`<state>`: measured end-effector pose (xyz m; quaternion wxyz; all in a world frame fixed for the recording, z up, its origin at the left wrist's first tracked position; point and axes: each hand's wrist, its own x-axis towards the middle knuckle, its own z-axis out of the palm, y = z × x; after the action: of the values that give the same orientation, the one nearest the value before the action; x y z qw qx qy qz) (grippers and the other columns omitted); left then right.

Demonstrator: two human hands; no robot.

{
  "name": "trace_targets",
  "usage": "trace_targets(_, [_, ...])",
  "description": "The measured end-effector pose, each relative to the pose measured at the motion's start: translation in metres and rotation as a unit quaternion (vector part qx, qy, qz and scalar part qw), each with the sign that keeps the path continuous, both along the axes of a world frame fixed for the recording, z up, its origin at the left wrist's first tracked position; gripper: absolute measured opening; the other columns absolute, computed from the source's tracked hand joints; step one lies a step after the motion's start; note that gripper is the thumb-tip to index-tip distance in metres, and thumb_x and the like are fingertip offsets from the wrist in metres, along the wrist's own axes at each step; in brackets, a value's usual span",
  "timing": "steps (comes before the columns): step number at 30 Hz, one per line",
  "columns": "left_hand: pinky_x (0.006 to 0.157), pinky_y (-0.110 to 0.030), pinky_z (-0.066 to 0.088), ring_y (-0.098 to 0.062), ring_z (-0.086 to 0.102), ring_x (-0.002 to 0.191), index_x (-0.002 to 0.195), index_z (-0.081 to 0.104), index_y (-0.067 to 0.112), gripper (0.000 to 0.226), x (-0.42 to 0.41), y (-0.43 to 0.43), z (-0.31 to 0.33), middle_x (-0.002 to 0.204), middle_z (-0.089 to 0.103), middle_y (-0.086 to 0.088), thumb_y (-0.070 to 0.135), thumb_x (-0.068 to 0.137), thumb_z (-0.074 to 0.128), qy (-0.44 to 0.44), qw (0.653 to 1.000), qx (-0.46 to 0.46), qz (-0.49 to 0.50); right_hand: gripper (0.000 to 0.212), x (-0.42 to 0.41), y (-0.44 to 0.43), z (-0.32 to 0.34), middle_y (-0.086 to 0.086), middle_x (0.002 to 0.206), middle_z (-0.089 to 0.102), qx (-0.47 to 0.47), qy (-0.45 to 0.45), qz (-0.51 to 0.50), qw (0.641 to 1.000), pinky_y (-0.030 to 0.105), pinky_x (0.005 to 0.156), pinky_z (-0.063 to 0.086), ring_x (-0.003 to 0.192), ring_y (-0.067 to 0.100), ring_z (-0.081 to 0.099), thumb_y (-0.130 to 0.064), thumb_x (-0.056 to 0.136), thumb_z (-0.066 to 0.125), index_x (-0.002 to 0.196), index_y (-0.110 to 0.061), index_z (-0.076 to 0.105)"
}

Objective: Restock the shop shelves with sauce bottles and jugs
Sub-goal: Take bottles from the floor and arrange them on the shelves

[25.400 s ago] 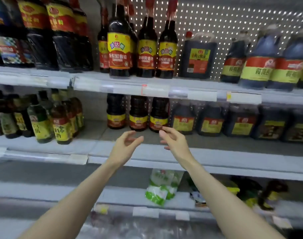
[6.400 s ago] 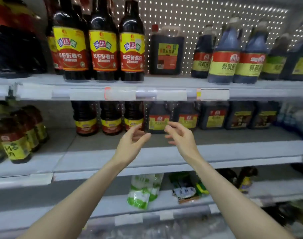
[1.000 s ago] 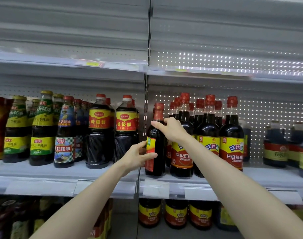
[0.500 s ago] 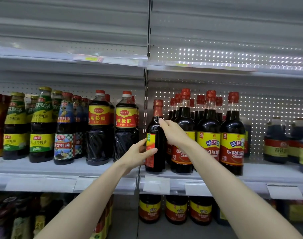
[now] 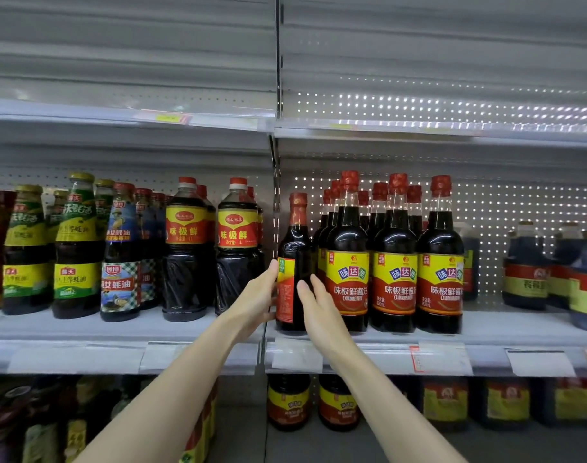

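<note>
Both grips unclenched, fingers straight. My left grip (image 5: 257, 302) touches the label side of the sauce bottle (image 5: 297, 248); my right grip (image 5: 319, 312) sits at its right flank, contact unclear. Bottle stands upright on the shelf (image 5: 506, 324), centre of frame.

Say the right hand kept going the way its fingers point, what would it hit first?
Probably the bottle between the hands: the right hand points at its right side, fingertips nearly on it. Depth is unclear; it might slip past.
</note>
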<state>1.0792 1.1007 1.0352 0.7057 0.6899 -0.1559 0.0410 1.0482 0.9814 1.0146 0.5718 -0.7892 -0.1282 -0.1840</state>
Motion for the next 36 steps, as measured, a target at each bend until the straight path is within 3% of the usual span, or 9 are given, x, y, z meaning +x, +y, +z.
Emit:
trace_targets(5, [0.107, -0.045, 0.039, -0.016, 0.052, 0.116, 0.102, 0.054, 0.047, 0.029, -0.010, 0.000, -0.003, 0.117, 0.056, 0.007, 0.056, 0.098, 0.027, -0.010, 0.999, 0.041, 0.000, 0.063, 0.000, -0.006, 0.007, 0.001, 0.158, 0.022, 0.020, 0.034, 0.009, 0.999, 0.041, 0.116, 0.027, 0.144, 0.020, 0.024, -0.051, 0.101, 0.029, 0.154, -0.023, 0.010])
trace_targets(12, [0.089, -0.036, 0.041, 0.005, 0.054, 0.093, 0.128, 0.048, 0.037, 0.037, -0.022, -0.007, -0.011, 0.102, 0.058, 0.022, 0.051, 0.100, 0.029, -0.071, 0.995, 0.069, 0.027, 0.065, 0.000, -0.009, 0.010, 0.000, 0.153, 0.032, 0.036, 0.048, 0.014, 0.998, 0.043, 0.111, 0.036, 0.137, 0.020, 0.037, -0.053, 0.100, 0.031, 0.154, -0.025, 0.012])
trace_targets(16, [0.098, -0.043, 0.038, -0.011, 0.052, 0.108, 0.129, 0.044, 0.034, 0.037, -0.019, -0.007, -0.012, 0.111, 0.054, 0.012, 0.050, 0.101, 0.025, -0.067, 0.995, 0.055, 0.047, 0.059, -0.007, -0.011, 0.010, 0.001, 0.151, 0.036, 0.041, 0.038, 0.007, 0.998, 0.037, 0.109, 0.035, 0.136, 0.019, 0.038, -0.049, 0.102, 0.029, 0.153, -0.022, 0.018])
trace_targets(21, [0.107, -0.048, 0.036, -0.016, 0.053, 0.113, 0.119, 0.052, 0.034, 0.041, -0.017, -0.014, -0.004, 0.112, 0.057, 0.009, 0.055, 0.100, 0.023, -0.023, 0.998, 0.030, 0.050, 0.041, -0.026, -0.016, 0.007, -0.014, 0.105, 0.053, 0.050, -0.011, 0.024, 0.998, 0.025, 0.089, 0.041, 0.098, 0.002, 0.050, -0.039, 0.104, 0.030, 0.140, -0.023, 0.041])
trace_targets(24, [0.097, -0.038, 0.042, -0.006, 0.055, 0.094, 0.100, 0.054, 0.042, 0.033, -0.017, -0.017, -0.005, 0.098, 0.059, 0.014, 0.054, 0.100, 0.024, -0.023, 0.998, 0.024, 0.045, 0.030, -0.022, -0.017, 0.008, -0.020, 0.098, 0.051, 0.055, -0.009, 0.036, 0.998, 0.023, 0.087, 0.042, 0.090, -0.003, 0.050, -0.038, 0.104, 0.030, 0.129, -0.030, 0.044])
trace_targets(27, [0.098, -0.040, 0.038, -0.008, 0.053, 0.098, 0.100, 0.052, 0.045, 0.029, -0.020, -0.015, -0.008, 0.096, 0.057, 0.018, 0.052, 0.100, 0.024, -0.030, 0.998, 0.034, 0.037, 0.035, -0.015, -0.016, 0.006, -0.008, 0.117, 0.057, 0.055, 0.002, 0.052, 0.997, 0.034, 0.099, 0.046, 0.107, 0.007, 0.054, -0.040, 0.104, 0.030, 0.134, -0.029, 0.045])
trace_targets(30, [0.091, -0.034, 0.042, 0.001, 0.055, 0.092, 0.099, 0.054, 0.045, 0.029, -0.022, -0.014, -0.010, 0.095, 0.060, 0.021, 0.052, 0.100, 0.026, -0.045, 0.997, 0.049, 0.038, 0.033, -0.008, -0.015, 0.007, -0.014, 0.108, 0.056, 0.056, 0.014, 0.056, 0.997, 0.037, 0.100, 0.045, 0.106, 0.009, 0.054, -0.043, 0.103, 0.030, 0.132, -0.032, 0.044])
trace_targets(34, [0.065, -0.020, 0.044, 0.008, 0.058, 0.082, 0.100, 0.055, 0.043, 0.029, -0.023, -0.016, -0.014, 0.092, 0.063, 0.019, 0.051, 0.100, 0.028, -0.069, 0.994, 0.063, 0.056, 0.017, -0.003, -0.018, 0.010, -0.013, 0.105, 0.057, 0.073, 0.042, 0.066, 0.994, 0.038, 0.100, 0.046, 0.104, 0.008, 0.055, -0.044, 0.102, 0.032, 0.103, -0.041, 0.048])
trace_targets(36, [0.066, -0.019, 0.044, 0.006, 0.059, 0.085, 0.105, 0.056, 0.039, 0.031, -0.022, -0.016, -0.015, 0.096, 0.064, 0.017, 0.050, 0.101, 0.027, -0.074, 0.993, 0.065, 0.061, 0.018, -0.002, -0.020, 0.010, -0.011, 0.107, 0.057, 0.073, 0.046, 0.071, 0.994, 0.038, 0.099, 0.046, 0.104, 0.008, 0.055, -0.045, 0.102, 0.031, 0.108, -0.039, 0.047])
